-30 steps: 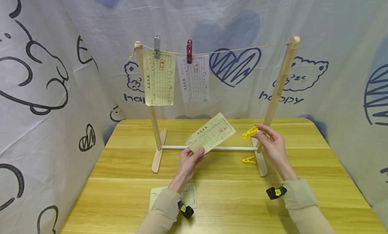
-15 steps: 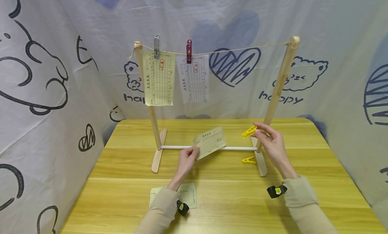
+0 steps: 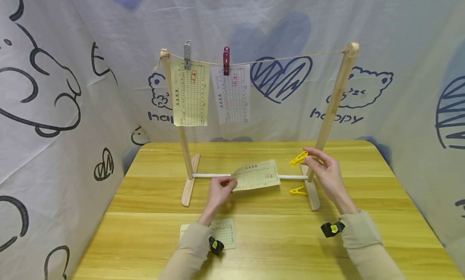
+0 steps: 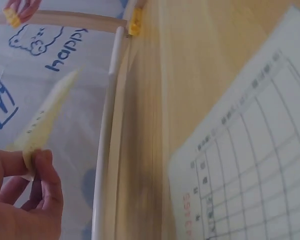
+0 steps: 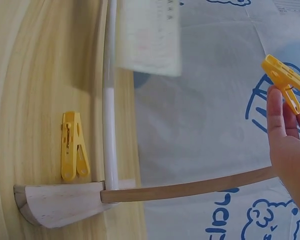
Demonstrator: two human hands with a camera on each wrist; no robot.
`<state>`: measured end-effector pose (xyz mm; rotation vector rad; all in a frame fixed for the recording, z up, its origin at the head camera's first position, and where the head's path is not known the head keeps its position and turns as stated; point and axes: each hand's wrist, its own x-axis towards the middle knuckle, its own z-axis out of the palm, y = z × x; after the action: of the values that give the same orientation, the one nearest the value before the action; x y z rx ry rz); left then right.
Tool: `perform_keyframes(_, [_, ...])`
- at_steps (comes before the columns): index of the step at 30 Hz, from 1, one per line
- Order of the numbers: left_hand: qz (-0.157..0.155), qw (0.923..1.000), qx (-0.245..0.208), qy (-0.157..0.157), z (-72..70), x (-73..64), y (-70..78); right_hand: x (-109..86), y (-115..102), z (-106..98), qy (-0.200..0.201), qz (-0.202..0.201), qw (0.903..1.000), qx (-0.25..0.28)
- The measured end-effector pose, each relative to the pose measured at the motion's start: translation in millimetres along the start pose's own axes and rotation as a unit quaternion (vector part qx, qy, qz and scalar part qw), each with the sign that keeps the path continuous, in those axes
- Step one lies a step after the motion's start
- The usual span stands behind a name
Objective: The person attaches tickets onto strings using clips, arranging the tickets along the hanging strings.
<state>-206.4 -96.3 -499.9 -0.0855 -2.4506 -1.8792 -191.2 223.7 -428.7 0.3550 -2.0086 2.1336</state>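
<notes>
Yellowish wood formed the table [image 3: 276,239], its far corners rounded. Pale cloth [image 3: 276,38], printed with hearts, bears and "happy", enclosed the far side and both flanks. Clock positions were taken from the table's centre, twelve lying away from the person.

A wooden rack [image 3: 332,106] stood towards twelve. On its string [image 3: 298,57], a grey clip [image 3: 187,56] held a yellow sheet [image 3: 190,100] at eleven; beside it, a red clip [image 3: 226,62] held a white sheet [image 3: 232,98].

The left hand [image 3: 218,193], at ten, pinched a paper slip [image 3: 256,176] above the table near twelve. The right hand [image 3: 328,175], at two, pinched a yellow peg [image 3: 299,158]. A second peg [image 3: 298,191] lay beside the rack's foot.

The slip hid the middle of the white rod [image 3: 212,175]. Loose paper [image 3: 225,233] at eight ran under the left sleeve [image 3: 192,241]; whether one sheet or more could not be determined. The right wrist view showed the slip blurred and cut off. Fine print was illegible.
</notes>
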Motion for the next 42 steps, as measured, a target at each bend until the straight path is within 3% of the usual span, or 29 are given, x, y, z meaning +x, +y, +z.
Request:
perform_keyframes(3, [-0.03, 0.9976, -0.062, -0.007, -2.5, 0.6, -2.0, 0.5, 1, 0, 0.004, 0.0, 1.0, 0.003])
perform_keyframes(7, [-0.081, 0.9874, -0.135, -0.012, -2.9, 1.8, -3.7, 2.1, -1, 0, 0.015, 0.003, 0.9997, -0.02])
perform_keyframes(12, [-0.131, 0.965, -0.226, -0.017, 1.2, 2.1, -2.7, 7.5, -5, 5, 0.015, 0.008, 0.9966, -0.081])
perform_keyframes(17, [-0.144, 0.9382, -0.312, -0.044, 8.2, 1.0, 0.3, 16.8, -14, 11, 0.011, -0.011, 0.9931, -0.116])
perform_keyframes(20, [-0.146, 0.9295, -0.335, -0.052, 11.7, -0.3, 1.9, 22.1, -21, 14, 0.01, -0.027, 0.9936, -0.109])
perform_keyframes(31, [-0.155, 0.9188, -0.36, -0.043, 20.5, -2.3, 9.1, 36.5, -41, 21, 0.022, -0.042, 0.9918, -0.118])
perform_keyframes(42, [-0.157, 0.9082, -0.387, -0.02, 30.3, -1.3, 14.4, 49.5, -61, 26, 0.025, -0.085, 0.9862, -0.14])
